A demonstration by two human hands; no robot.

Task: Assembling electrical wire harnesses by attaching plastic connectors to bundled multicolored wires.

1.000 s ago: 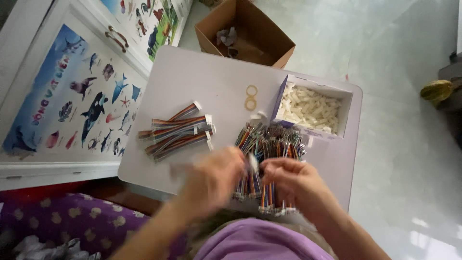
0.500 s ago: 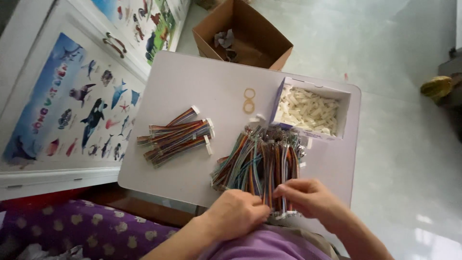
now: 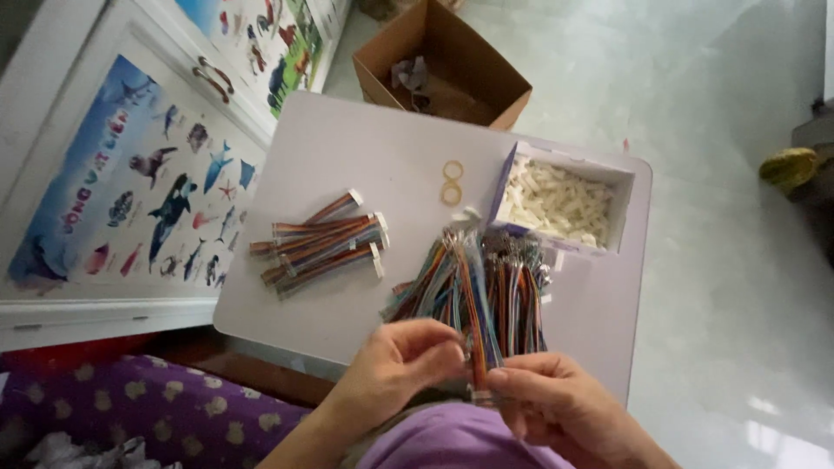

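Table [image 3: 365, 165], near edge: wire bundle [image 3: 486, 287] fanned out. Left hand [image 3: 400, 365] and right hand [image 3: 556, 399] pinching one strand's near end. Best: grip close to tip, pull straight, avoid snagging neighbours.

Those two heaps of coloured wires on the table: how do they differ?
The left wire pile is small, lies slantwise and shows white connectors on its upper ends; no hand touches it. The big wire heap is far larger, fans out toward the white box, and the left hand and right hand pinch its near end. Both are multicoloured ribbon wires.
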